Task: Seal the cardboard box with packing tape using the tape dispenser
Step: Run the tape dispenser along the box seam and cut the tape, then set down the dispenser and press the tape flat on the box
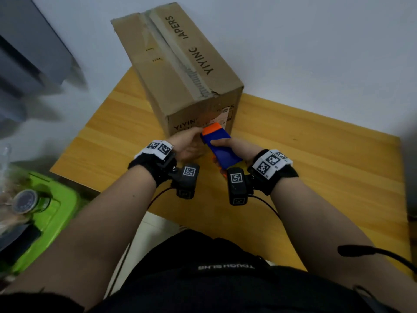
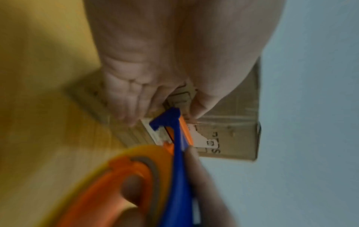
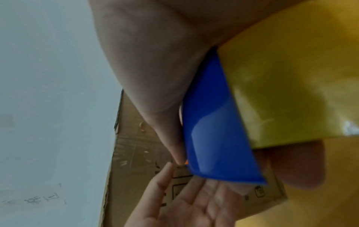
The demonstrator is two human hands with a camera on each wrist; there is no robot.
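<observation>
A brown cardboard box [image 1: 180, 64] stands on the wooden table [image 1: 316, 166], with old tape along its top seam. My right hand [image 1: 228, 143] grips a blue and orange tape dispenser [image 1: 222, 147] loaded with a yellowish tape roll [image 3: 291, 92]. The dispenser's orange front end is against the box's near face. My left hand [image 1: 187, 143] lies just left of that end, its straight fingers [image 3: 184, 199] touching the near face of the box [image 3: 136, 153]. In the left wrist view the dispenser's tip [image 2: 170, 116] sits between my left thumb and fingers. Any loose tape end is too blurred to make out.
A green bin [image 1: 52, 213] with a round gauge-like object on it stands off the table's left side. Grey furniture [image 1: 27, 53] is at the far left. A pale wall lies behind the box. Bare tabletop stretches to the right of the box.
</observation>
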